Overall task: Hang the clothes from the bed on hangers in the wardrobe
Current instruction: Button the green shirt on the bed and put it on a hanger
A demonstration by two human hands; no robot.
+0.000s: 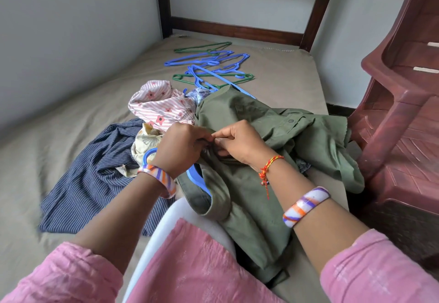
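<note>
An olive green shirt (256, 112) lies spread across the bed (71, 136) in front of me. A blue hanger (198, 180) sits inside its collar, the hook sticking out to the left under my wrist. My left hand (180, 146) and my right hand (240, 141) meet at the shirt's front near the collar, both pinching the green fabric with fingertips close together. What is between the fingers is hidden. A navy striped garment (95, 174), a pink striped floral one (159, 105) and a pale yellow one (145, 141) lie crumpled to the left.
Several loose blue and green hangers (211, 67) lie at the far end of the bed, below the dark wooden headboard (237, 29). Stacked maroon plastic chairs (401, 112) stand close on the right. A grey wall runs along the left side.
</note>
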